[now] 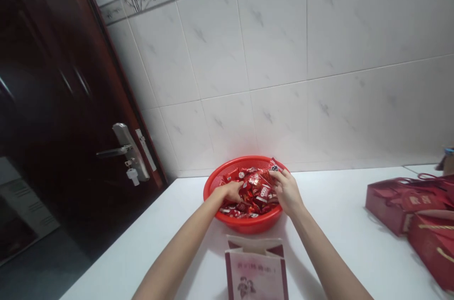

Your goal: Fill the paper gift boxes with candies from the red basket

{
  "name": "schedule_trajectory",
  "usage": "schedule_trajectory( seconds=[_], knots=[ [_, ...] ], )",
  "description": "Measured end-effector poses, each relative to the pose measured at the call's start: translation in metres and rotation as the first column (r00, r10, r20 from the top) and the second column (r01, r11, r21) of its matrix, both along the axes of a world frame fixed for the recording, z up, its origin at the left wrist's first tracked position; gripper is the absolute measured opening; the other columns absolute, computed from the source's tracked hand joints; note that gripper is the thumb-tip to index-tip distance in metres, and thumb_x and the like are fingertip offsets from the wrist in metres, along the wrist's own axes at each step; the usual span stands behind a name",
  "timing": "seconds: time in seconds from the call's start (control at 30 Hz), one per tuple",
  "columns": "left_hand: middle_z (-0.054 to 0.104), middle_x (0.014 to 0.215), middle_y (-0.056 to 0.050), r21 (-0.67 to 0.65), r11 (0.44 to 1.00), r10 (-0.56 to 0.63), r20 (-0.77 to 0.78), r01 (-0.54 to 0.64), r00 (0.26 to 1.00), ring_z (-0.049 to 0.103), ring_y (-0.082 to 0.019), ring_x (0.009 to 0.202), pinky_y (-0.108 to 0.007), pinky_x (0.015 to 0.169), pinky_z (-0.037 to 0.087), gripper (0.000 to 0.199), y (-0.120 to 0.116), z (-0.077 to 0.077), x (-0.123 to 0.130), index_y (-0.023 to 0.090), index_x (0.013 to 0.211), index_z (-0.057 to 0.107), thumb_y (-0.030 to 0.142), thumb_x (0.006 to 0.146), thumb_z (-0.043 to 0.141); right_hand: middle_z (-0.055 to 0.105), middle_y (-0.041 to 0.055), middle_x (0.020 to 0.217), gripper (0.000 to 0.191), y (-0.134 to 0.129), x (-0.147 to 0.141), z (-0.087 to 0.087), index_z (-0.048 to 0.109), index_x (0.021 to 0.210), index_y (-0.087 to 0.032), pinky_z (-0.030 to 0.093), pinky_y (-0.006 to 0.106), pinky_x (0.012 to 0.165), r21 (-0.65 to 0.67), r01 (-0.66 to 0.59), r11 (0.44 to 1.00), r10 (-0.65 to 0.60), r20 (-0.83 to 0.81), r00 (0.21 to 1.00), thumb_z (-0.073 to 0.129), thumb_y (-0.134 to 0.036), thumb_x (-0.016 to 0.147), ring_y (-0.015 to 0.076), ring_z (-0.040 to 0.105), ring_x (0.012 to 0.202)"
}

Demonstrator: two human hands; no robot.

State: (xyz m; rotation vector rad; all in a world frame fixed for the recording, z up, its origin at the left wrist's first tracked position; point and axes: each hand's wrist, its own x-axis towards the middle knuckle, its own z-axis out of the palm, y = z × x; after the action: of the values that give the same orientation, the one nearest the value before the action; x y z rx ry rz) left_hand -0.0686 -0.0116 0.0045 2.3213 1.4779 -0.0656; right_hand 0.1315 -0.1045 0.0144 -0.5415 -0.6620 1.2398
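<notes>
A red plastic basket [244, 229] with a perforated wall holds a heap of red-wrapped candies [253, 191]. My left hand [232, 191] reaches over the basket's left side, its fingers dipped among the wrappers and partly hidden. On the right side my right hand [287, 189] is closed, thumb and fingers pinching a wrapped candy [275, 165] with dark and white print, near the rim. Between my forearms stands an open-topped paper gift box [256, 274], pale pink with maroon edges and a printed plant; its lower part is cut off by the frame.
Dark red gift boxes [404, 200] with cord handles sit at the right of the white table [329, 215]. A tiled wall [276, 115] rises right behind the basket. At the left is a dark wooden door [64, 92] with a metal handle [113, 151] and hanging keys [132, 176].
</notes>
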Motion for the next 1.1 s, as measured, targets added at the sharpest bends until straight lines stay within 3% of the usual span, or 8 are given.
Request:
schedule_trajectory(
  seconds=[0.2,0.3,0.43,0.73,0.9,1.1],
  knots=[
    [0.059,0.141,-0.019,0.026,0.999,0.033,-0.156,-0.03,0.987,0.057,-0.04,0.126,-0.043,0.102,0.048,0.088,-0.004,0.009,0.009,0.018,0.131,0.057,0.041,0.052,0.086,0.072,0.0003,0.073,0.023,-0.001,-0.001,0.002,0.064,0.076,-0.02,0.054,0.029,0.055,-0.041,-0.016,0.999,0.015,-0.016,1.0,0.079,-0.024,0.059,0.0189,0.067,0.065],
    [0.063,0.135,-0.022,0.006,0.998,0.057,-0.181,-0.057,0.982,0.062,-0.041,0.119,-0.044,0.097,0.051,0.086,-0.007,0.011,0.013,0.016,0.128,0.058,0.047,0.053,0.084,0.072,-0.0001,0.072,0.023,-0.002,-0.001,0.002,0.064,0.077,-0.02,0.055,0.029,0.057,-0.044,-0.022,0.999,0.022,-0.008,1.0,0.079,-0.024,0.06,0.0189,0.067,0.067],
    [0.067,0.127,-0.02,0.001,0.997,0.079,-0.162,-0.08,0.984,0.065,-0.039,0.112,-0.04,0.091,0.053,0.081,-0.007,0.011,0.016,0.014,0.125,0.058,0.038,0.052,0.082,0.071,-0.0011,0.071,0.026,-0.003,-0.001,0.004,0.063,0.075,-0.02,0.054,0.026,0.057,-0.054,0.001,0.999,-0.002,-0.027,1.0,0.081,-0.022,0.057,0.0169,0.066,0.066],
    [0.073,0.101,-0.006,-0.008,0.998,0.065,0.156,-0.064,0.986,0.067,-0.03,0.095,-0.031,0.075,0.052,0.052,-0.005,0.017,0.007,0.018,0.103,0.063,0.03,0.054,0.077,0.07,-0.002,0.066,0.023,-0.003,-0.001,0.008,0.064,0.071,-0.019,0.053,0.026,0.059,-0.074,0.025,0.997,-0.028,-0.038,0.999,0.078,-0.019,0.053,0.0153,0.064,0.063],
    [0.065,0.074,-0.001,0.008,0.996,0.081,0.403,-0.092,0.912,0.061,-0.023,0.072,-0.029,0.06,0.046,0.023,-0.006,0.024,0.002,0.019,0.077,0.061,0.036,0.062,0.066,0.07,-0.0021,0.066,0.023,-0.001,-0.001,0.007,0.065,0.073,-0.019,0.054,0.027,0.06,-0.039,0.025,0.999,-0.027,-0.027,0.999,0.078,-0.019,0.054,0.0159,0.065,0.063],
    [0.051,0.061,0.002,0.058,0.986,0.094,0.58,-0.156,0.809,0.048,-0.016,0.058,-0.028,0.052,0.037,0.014,-0.004,0.024,-0.004,0.022,0.06,0.052,0.034,0.065,0.057,0.071,-0.0021,0.067,0.022,0.003,0.001,0.004,0.067,0.072,-0.019,0.055,0.026,0.063,-0.029,0.04,0.999,-0.04,-0.021,0.999,0.078,-0.018,0.053,0.0149,0.065,0.064]
  ],
)
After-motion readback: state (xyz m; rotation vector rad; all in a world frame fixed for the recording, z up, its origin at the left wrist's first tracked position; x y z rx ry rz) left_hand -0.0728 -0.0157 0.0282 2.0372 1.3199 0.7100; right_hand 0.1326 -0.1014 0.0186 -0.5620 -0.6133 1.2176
